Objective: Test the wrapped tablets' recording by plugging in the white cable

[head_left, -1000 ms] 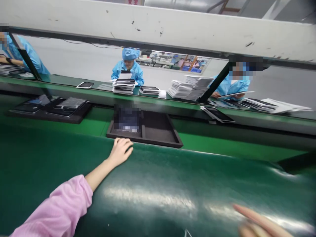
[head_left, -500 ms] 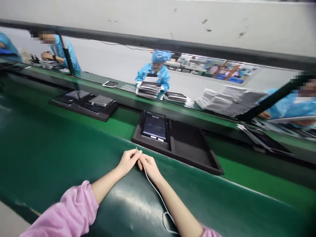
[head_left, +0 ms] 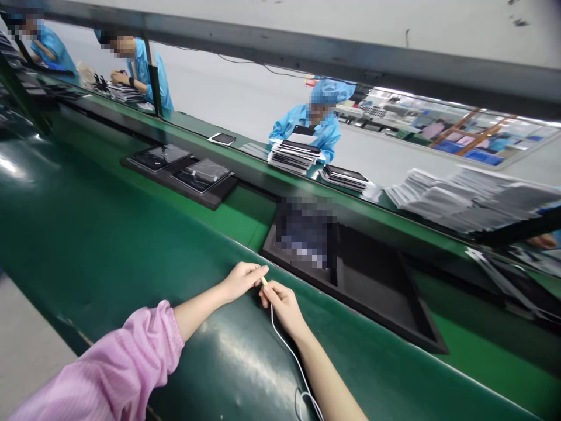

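My left hand (head_left: 242, 280) and my right hand (head_left: 281, 299) meet on the dark green mat, fingers pinched together around the plug end of a thin white cable (head_left: 287, 344). The cable trails back along my right forearm toward the bottom edge. Just beyond my hands lies a black two-slot tray (head_left: 390, 292) on the green belt. A tablet (head_left: 304, 233) with its screen lit fills the tray's left slot; the right slot holds nothing.
A second black tray (head_left: 214, 195) with two tablets sits farther left on the belt. Behind a raised green ledge, workers in blue coats (head_left: 316, 126) handle stacks of tablets (head_left: 293, 155) and white sheets (head_left: 464, 199). A white beam (head_left: 307, 29) runs overhead.
My right hand came in from the lower right with the white cable and joined my left hand at the tray's near edge. The view swung left; the tray sits more to the right.
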The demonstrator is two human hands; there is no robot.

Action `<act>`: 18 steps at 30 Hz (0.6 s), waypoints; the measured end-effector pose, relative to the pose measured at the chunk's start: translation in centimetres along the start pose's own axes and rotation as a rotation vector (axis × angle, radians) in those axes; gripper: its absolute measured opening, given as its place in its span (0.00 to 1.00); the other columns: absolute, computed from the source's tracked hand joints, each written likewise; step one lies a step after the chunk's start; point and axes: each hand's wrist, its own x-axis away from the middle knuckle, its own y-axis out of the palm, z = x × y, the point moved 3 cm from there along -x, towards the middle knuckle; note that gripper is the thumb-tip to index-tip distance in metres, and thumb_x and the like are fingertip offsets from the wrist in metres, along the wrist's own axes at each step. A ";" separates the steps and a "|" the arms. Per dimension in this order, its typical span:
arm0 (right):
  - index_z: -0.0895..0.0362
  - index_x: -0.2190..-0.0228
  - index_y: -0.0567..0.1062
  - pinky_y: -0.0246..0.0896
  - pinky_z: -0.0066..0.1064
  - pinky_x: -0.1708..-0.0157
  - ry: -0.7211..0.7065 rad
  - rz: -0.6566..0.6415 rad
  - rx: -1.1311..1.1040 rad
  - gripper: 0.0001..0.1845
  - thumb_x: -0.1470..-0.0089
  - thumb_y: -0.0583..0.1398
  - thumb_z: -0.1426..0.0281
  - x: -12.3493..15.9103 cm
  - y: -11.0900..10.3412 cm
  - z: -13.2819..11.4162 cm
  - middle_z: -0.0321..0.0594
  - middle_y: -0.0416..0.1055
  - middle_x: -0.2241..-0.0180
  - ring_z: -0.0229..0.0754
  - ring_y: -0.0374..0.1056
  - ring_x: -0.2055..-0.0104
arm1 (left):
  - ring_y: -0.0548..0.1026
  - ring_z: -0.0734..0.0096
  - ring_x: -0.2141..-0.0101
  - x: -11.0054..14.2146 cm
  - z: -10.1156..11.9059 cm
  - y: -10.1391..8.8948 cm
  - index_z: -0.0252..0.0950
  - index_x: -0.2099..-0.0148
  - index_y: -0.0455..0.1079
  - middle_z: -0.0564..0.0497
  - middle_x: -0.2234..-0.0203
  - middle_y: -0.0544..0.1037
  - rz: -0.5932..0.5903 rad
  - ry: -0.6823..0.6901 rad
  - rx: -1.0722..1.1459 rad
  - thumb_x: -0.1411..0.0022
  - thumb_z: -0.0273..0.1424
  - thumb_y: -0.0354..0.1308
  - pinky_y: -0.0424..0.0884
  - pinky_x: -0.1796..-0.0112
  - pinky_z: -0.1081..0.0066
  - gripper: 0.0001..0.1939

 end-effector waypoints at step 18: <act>0.59 0.75 0.75 0.60 0.30 0.66 -0.019 0.042 -0.297 0.27 0.42 0.65 0.47 -1.5 0.8 -1.6 0.33 0.68 0.79 0.35 0.62 0.74 | 0.64 0.70 0.76 -0.1 3.7 -2.4 0.40 0.83 0.56 0.55 0.84 0.63 0.024 0.037 -0.218 0.44 0.66 0.55 0.64 0.69 0.67 0.37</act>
